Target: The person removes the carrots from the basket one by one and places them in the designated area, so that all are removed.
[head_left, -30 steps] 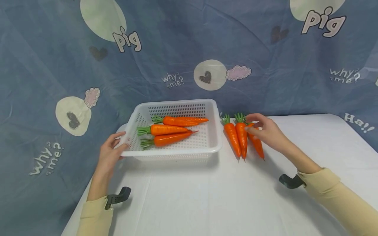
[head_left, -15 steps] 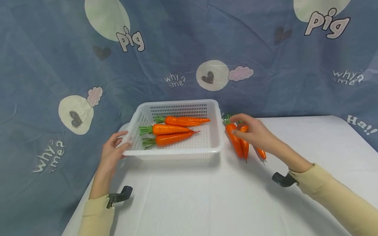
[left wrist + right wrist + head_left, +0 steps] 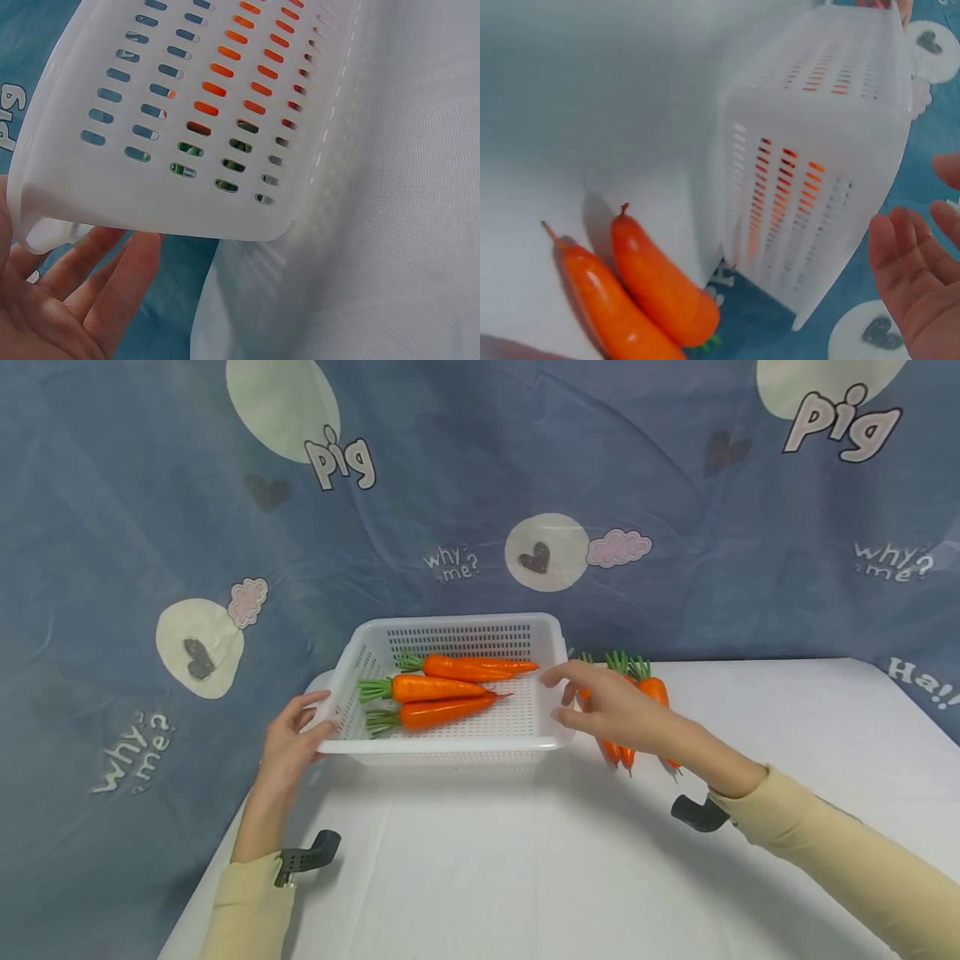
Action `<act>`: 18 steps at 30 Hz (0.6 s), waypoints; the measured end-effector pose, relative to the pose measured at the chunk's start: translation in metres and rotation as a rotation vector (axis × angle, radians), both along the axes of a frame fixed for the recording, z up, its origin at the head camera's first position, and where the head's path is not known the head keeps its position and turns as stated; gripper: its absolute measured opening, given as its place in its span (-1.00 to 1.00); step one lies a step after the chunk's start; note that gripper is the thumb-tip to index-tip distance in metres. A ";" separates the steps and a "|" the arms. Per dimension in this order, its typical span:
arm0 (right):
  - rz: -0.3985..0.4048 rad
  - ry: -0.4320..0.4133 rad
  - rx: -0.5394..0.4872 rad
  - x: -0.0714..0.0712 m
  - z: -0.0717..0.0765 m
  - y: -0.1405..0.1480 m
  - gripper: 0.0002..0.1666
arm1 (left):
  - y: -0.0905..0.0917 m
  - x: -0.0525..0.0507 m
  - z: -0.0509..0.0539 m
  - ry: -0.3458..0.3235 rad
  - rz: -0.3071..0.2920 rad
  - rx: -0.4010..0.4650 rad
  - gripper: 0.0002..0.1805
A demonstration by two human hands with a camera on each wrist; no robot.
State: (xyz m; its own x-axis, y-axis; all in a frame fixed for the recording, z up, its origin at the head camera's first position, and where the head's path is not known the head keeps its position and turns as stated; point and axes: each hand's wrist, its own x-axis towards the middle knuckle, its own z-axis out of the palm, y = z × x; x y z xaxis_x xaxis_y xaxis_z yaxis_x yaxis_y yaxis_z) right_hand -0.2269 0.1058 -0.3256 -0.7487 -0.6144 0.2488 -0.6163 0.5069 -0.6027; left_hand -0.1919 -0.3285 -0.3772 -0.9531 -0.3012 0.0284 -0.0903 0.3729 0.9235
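- Tabletop: the flat, white, cloth-textured tabletop (image 3: 465,860) carries both the basket and the loose carrots.
- Basket: the rectangular, white plastic basket with slotted walls (image 3: 450,746) sits toward the back of the tabletop, between your hands. The step in hand is judged to be taking hold of its right end. Take the right rim about midway, matching your other side, and keep the floor level so the load does not slide. Translucent walls show the orange within; no cracks noted from these views.
- Right grip: your right grip (image 3: 618,706) is spread and holds nothing, poised at the right rim; you are advised to seat fingers under the lip, thumb above. Actual contact cannot be confirmed.
- Left grip: your left grip (image 3: 290,747) pinches the left rim near the front corner. Keep it steady while the other side is secured.
- Carrots: four glossy, tapered, orange carrots (image 3: 442,687) lie crosswise in the basket, tips rightward. Three loose orange carrots (image 3: 654,690) lie on the tabletop just right of it, tips toward you; keep your forearm off them.
- Tops: short, bright green, tufted tops (image 3: 377,691) point left on the basketed pieces.
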 end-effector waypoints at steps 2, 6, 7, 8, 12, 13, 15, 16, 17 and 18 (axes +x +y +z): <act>0.026 0.002 0.012 0.000 0.002 -0.003 -0.50 | 0.000 -0.001 -0.001 0.009 -0.002 0.006 -0.40; 0.071 -0.002 0.052 -0.004 0.006 -0.008 -0.49 | 0.001 -0.003 -0.001 0.020 0.005 0.013 -0.41; 0.082 -0.005 0.063 -0.005 0.008 -0.010 -0.49 | 0.001 -0.003 -0.001 0.019 0.007 0.017 -0.41; 0.092 -0.009 0.078 -0.006 0.009 -0.012 -0.48 | 0.001 -0.003 -0.001 0.017 0.006 0.018 -0.41; 0.124 -0.028 0.159 -0.010 0.016 -0.021 -0.49 | 0.001 -0.001 0.001 0.006 -0.003 0.015 -0.39; 0.130 -0.032 0.180 -0.012 0.017 -0.024 -0.49 | 0.001 -0.001 0.001 0.001 0.000 0.017 -0.39; 0.149 -0.033 0.215 -0.014 0.020 -0.029 -0.49 | 0.001 0.000 0.002 -0.001 0.002 0.013 -0.38; 0.159 -0.034 0.228 -0.016 0.022 -0.032 -0.49 | 0.001 0.001 0.002 -0.001 0.003 0.012 -0.38; 0.170 -0.033 0.243 -0.017 0.023 -0.034 -0.49 | 0.001 0.001 0.002 -0.001 0.001 0.008 -0.38; 0.185 -0.037 0.252 -0.018 0.024 -0.037 -0.49 | 0.001 0.001 0.001 -0.001 -0.001 0.011 -0.39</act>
State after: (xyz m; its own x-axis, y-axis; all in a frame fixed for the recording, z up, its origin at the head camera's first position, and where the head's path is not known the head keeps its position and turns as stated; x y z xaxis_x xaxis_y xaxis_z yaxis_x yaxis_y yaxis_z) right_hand -0.2451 0.0690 -0.3018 -0.6240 -0.7800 0.0460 -0.6920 0.5244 -0.4962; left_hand -0.1907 -0.3275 -0.3761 -0.9536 -0.3002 0.0240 -0.0910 0.3632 0.9272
